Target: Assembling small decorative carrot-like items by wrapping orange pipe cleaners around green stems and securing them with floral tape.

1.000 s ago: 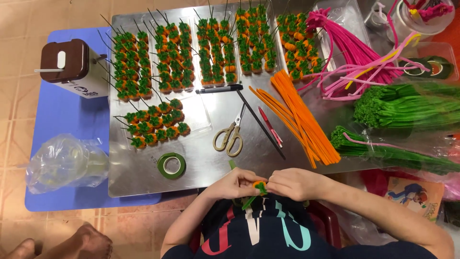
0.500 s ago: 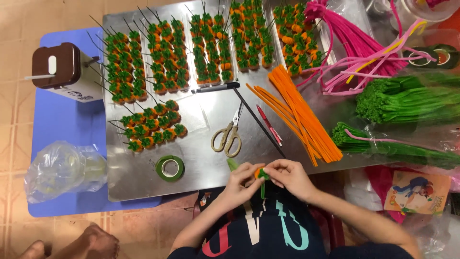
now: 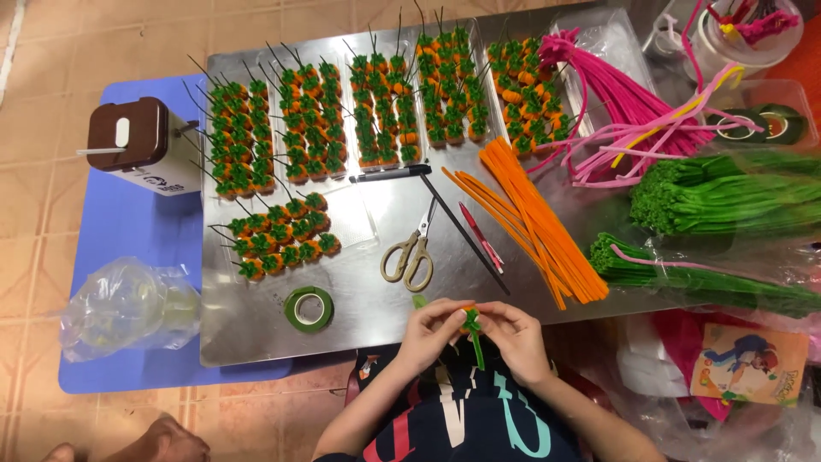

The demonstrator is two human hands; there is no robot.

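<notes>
Both hands' grip — left hand (image 3: pixel 432 332) | right hand (image 3: pixel 513 335) — pinching green stem (image 3: pixel 473 335) | orange tip mostly hidden

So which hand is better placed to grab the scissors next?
Probably the left hand: the scissors lie just beyond it on the metal tray, handles toward it. The right hand sits farther off. Both pinch the small green-and-orange piece.

Your fingers hide most of the small orange-and-green piece (image 3: pixel 469 319), so you can't tell how it's wound. The green pipe cleaners (image 3: pixel 727 201) run off the right edge. The white tub (image 3: pixel 748 34) is cut by the top edge. A bare foot (image 3: pixel 162 442) is clipped at the bottom.
</notes>
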